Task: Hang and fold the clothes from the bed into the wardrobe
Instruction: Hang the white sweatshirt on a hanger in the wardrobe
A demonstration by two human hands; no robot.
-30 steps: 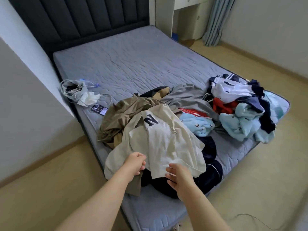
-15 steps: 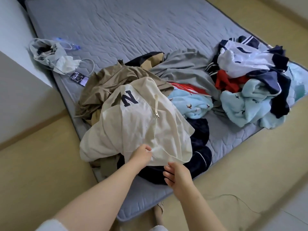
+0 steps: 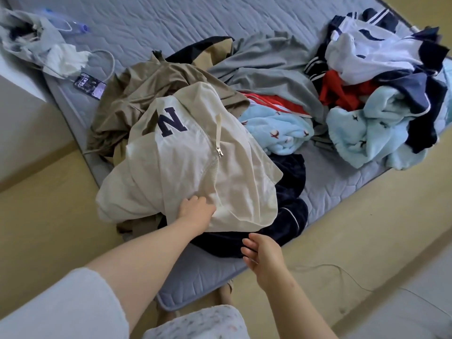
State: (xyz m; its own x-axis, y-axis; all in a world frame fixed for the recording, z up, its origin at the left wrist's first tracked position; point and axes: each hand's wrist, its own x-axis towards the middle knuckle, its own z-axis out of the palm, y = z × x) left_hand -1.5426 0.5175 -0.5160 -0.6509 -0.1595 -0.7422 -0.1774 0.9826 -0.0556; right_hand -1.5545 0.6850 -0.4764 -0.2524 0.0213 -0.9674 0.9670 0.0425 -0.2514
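Note:
A cream zip jacket (image 3: 195, 167) with a dark letter N lies on top of a clothes pile at the near corner of the grey mattress (image 3: 171, 25). My left hand (image 3: 195, 211) grips the jacket's lower part. My right hand (image 3: 261, 253) hovers just below the hem with its fingers relaxed, over a dark navy garment (image 3: 288, 214). Under the jacket lies a khaki garment (image 3: 146, 94). Beside it are a grey top (image 3: 264, 67), a light blue fleece (image 3: 281, 130) and a second heap (image 3: 381, 81) of white, red, navy and light blue clothes.
A phone (image 3: 90, 85) with a cable, a grey pouch (image 3: 31, 42) and a plastic bottle (image 3: 71, 26) lie on the mattress at the far left. A wall corner (image 3: 22, 99) stands left of the bed. Yellowish floor (image 3: 367, 228) surrounds the bed; a thin cord (image 3: 342, 272) lies on it.
The view has tilted down and closer to the pile. My left hand moved up onto the jacket and grips it; my right hand let go of the hem and drew back.

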